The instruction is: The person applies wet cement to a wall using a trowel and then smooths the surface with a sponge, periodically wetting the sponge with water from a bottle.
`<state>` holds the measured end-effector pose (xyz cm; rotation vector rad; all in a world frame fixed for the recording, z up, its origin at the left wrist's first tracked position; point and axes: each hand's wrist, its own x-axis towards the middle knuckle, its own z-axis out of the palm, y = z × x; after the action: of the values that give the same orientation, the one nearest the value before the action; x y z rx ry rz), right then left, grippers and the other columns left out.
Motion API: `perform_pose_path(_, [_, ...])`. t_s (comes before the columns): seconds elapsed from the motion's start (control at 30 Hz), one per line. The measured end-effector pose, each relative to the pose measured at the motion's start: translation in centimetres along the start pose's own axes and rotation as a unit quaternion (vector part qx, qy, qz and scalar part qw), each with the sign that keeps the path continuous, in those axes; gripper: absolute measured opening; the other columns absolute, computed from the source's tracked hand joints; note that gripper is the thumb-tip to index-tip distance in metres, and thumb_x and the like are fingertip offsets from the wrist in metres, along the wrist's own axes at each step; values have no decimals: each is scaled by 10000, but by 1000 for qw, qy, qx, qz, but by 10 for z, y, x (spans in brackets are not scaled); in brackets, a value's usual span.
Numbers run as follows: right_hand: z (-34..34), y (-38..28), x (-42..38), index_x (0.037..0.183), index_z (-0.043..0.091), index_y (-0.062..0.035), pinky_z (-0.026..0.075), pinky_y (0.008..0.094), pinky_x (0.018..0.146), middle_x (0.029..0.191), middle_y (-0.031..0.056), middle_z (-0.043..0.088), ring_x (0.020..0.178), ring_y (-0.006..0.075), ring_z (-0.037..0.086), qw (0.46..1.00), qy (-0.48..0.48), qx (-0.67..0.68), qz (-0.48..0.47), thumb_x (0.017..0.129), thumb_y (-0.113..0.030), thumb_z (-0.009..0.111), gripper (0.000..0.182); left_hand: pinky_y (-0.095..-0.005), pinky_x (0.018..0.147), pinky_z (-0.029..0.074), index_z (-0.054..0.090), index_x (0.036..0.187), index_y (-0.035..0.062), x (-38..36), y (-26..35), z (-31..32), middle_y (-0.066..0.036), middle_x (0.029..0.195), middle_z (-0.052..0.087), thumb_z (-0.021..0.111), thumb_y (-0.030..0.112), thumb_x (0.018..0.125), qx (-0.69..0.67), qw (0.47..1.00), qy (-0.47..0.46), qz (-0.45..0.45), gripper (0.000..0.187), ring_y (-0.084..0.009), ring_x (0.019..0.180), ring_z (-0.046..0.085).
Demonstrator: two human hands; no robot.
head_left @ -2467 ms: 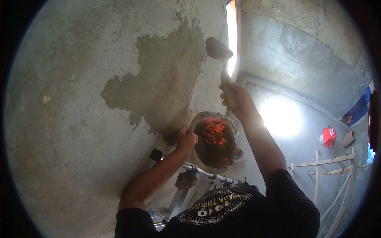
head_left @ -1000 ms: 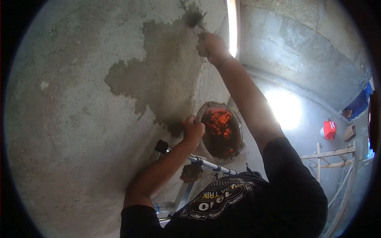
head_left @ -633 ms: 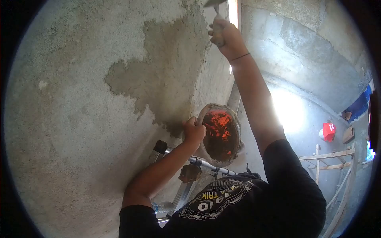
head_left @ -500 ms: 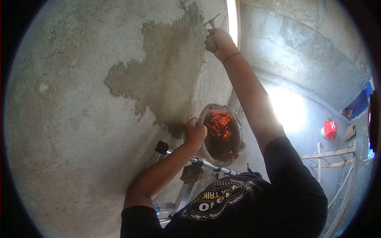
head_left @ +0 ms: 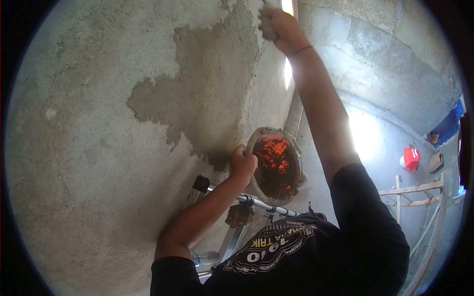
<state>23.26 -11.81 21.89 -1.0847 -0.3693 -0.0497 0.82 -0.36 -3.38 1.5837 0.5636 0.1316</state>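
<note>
My left hand point(head_left: 243, 164) is closed over the left rim of a cement-crusted bucket point(head_left: 260, 193), which is tilted so that its dark inside with orange-red patches shows. Stretched up to the top of the view, my right hand point(head_left: 282, 30) is wrapped round the handle of a trowel point(head_left: 267, 27); its blade is out of sight or too blurred to make out. That hand is beside the wall edge near a bright opening. On the rough grey wall point(head_left: 84, 123), a darker damp patch of mortar point(head_left: 207, 79) spreads to the left of both hands.
A metal ladder point(head_left: 261, 203) stands below the bucket, with a rusty brown object point(head_left: 239, 216) and a clear plastic bottle point(head_left: 206, 257) near it. At the right are a wooden frame point(head_left: 414, 190) and a red-and-white item point(head_left: 411, 159) against the far wall.
My right hand has moved up and slightly right with the trowel, whose metal part has mostly left the view. My left hand and the bucket have barely moved.
</note>
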Motion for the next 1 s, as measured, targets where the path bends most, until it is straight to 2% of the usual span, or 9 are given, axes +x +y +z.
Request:
perform_pose_path(0.03, [-22, 47, 28, 1054, 641, 20, 474, 327, 547, 846, 105, 627, 677, 224, 608, 994, -16, -94, -46, 842, -114, 592, 255, -285, 424, 352, 497, 755, 32, 2, -2, 0, -35, 638, 484, 484, -90, 564, -6, 1000, -1, -2, 228, -138, 496, 441])
perform_pose_path(0.13, [-23, 78, 29, 1108, 635, 64, 454, 319, 585, 857, 119, 611, 723, 204, 584, 984, 46, 67, 157, 854, -86, 574, 301, -288, 419, 347, 489, 735, 33, 1, 0, 0, -32, 636, 476, 488, -89, 559, -20, 1000, -4, -1, 214, -132, 499, 436])
perform_pose_path(0.23, [-12, 84, 27, 1078, 640, 38, 448, 323, 568, 871, 116, 603, 704, 213, 578, 985, 12, 29, 171, 865, -96, 579, 260, -290, 415, 343, 470, 709, 38, -4, 5, 0, -27, 633, 463, 488, -89, 556, -12, 1000, 4, 4, 200, -128, 497, 427])
perform_pose_path(0.33, [3, 66, 18, 1013, 640, 27, 435, 319, 538, 825, 103, 584, 651, 201, 557, 983, -11, -182, -20, 875, -110, 593, 200, -289, 413, 341, 455, 698, 45, -3, -1, -3, -24, 635, 453, 487, -92, 554, -1, 1000, 4, 9, 200, -128, 496, 422])
perform_pose_path(0.5, [-3, 10, -4, 1059, 585, 11, 428, 333, 499, 815, 105, 590, 635, 186, 561, 996, -62, 60, -19, 839, -65, 623, 236, -293, 414, 343, 452, 701, 50, -5, -3, -2, -32, 646, 452, 486, -99, 551, -27, 1000, -12, 3, 215, -136, 501, 427])
perform_pose_path(0.73, [11, 66, -46, 1140, 536, 16, 460, 365, 523, 874, 115, 621, 673, 193, 580, 993, -9, -92, 79, 801, -88, 674, 380, -299, 414, 352, 450, 711, 51, 2, 4, 0, -40, 646, 452, 489, -95, 554, -29, 1000, -5, -8, 218, -139, 478, 421])
perform_pose_path(0.8, [45, 46, -69, 1194, 520, 24, 496, 350, 598, 941, 132, 630, 736, 196, 603, 963, 46, -257, -66, 789, -99, 691, 457, -298, 415, 352, 446, 712, 52, 3, 3, 1, -38, 645, 447, 491, -93, 554, -25, 1000, -8, -15, 219, -138, 480, 419])
perform_pose_path(0.93, [51, 18, -73, 1312, 485, 3, 483, 280, 544, 878, 94, 634, 652, 159, 606, 987, -29, -133, -87, 815, -100, 688, 546, -300, 421, 350, 427, 708, 60, -1, 4, 2, -29, 647, 422, 496, -91, 551, -4, 1000, 4, -10, 229, -138, 491, 409])
perform_pose_path(1.0, [38, 28, -70, 1352, 418, 2, 502, 365, 726, 1048, 158, 606, 879, 219, 597, 991, -30, -91, -94, 784, -122, 695, 644, -299, 421, 347, 421, 705, 62, -3, 4, 2, -25, 648, 412, 497, -91, 548, 1, 1000, 6, -9, 233, -136, 501, 405])
